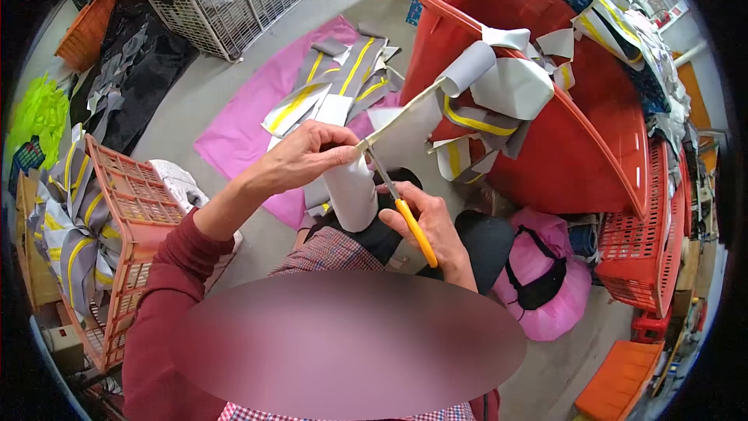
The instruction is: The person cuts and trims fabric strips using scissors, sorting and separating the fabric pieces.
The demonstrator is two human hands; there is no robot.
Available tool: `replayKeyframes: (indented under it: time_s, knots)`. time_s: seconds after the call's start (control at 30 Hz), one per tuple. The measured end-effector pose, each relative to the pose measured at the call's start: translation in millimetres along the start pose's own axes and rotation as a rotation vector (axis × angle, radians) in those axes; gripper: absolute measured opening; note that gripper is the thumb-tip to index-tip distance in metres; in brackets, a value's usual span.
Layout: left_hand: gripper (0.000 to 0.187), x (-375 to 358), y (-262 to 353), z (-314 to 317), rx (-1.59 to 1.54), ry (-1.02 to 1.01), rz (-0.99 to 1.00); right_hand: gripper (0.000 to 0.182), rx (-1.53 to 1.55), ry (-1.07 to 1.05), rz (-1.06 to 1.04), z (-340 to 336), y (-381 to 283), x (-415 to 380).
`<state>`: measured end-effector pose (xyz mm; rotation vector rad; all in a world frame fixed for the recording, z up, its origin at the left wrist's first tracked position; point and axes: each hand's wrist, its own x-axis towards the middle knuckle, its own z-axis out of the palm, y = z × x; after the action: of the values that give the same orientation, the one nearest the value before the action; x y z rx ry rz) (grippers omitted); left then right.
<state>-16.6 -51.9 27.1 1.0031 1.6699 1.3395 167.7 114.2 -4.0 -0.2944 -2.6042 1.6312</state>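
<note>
Cluttered floor beyond; left hand (308, 157) pinches grey fabric strip (401, 134), right hand (428, 222) grips scissors (403, 204) (mid-cut); next, steady tension.

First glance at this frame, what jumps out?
Dead centre, the left hand pinches a grey fabric strip while the right hand works orange-handled scissors into it. Right behind looms a big red plastic basket, tipped, with grey-and-yellow cut pieces draped over its rim. More such pieces lie on a pink sheet on the floor, upper centre-left.
</note>
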Motion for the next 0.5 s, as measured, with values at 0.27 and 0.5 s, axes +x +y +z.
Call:
replayKeyframes:
  time_s: [0.27, 0.5]
  knots:
    - [0.021, 32, -25, -67, 0.679, 0.263, 0.143, 0.043, 0.104, 0.053, 0.027, 3, 33, -18]
    - [0.028, 251, -10, -189, 1.045, 0.461, 0.286, 0.050, 0.176, 0.019, 0.098, 2, 52, -26]
